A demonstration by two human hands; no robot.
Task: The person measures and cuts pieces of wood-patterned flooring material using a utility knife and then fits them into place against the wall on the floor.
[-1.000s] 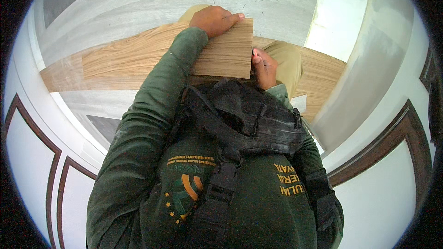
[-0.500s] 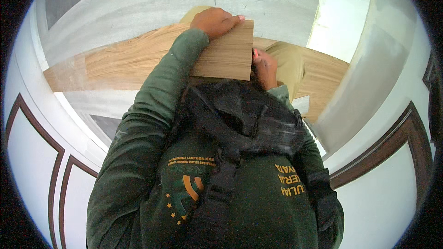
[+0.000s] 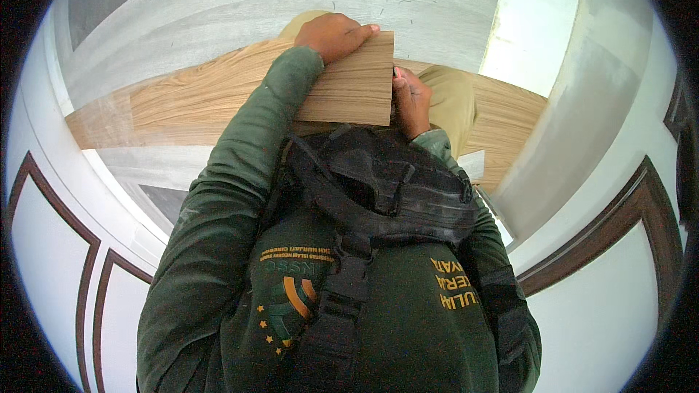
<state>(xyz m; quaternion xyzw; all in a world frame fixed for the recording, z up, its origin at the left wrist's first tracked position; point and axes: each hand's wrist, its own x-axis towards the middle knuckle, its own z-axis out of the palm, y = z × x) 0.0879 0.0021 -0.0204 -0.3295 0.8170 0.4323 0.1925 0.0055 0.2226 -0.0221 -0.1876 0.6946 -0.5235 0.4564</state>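
Observation:
A short wood-grain plank (image 3: 348,94) is held up in front of my body. My left hand (image 3: 336,36) grips its far edge, thumb toward the far right corner and the other fingers partly hidden. Beside the plank's right edge, my right hand (image 3: 413,102) is closed in a pinch on a small red and black tool (image 3: 397,73). Most of that tool is covered by the fingers and the plank, so its kind does not show. The tool's tip is at or very close to the plank's edge; whether it touches I cannot tell.
Wood-grain floor planks (image 3: 189,102) run from left to right beneath me, with grey planks (image 3: 218,14) beyond. A bent knee in tan trousers (image 3: 453,98) is beside my right hand. A black bag (image 3: 393,182) hangs on my chest. White panels with brown trim (image 3: 611,225) stand at both sides.
The plank and both hands appear slightly farther left in the picture, as does most of the scene. My right hand has shifted a little along the plank's right edge. Both grips are kept.

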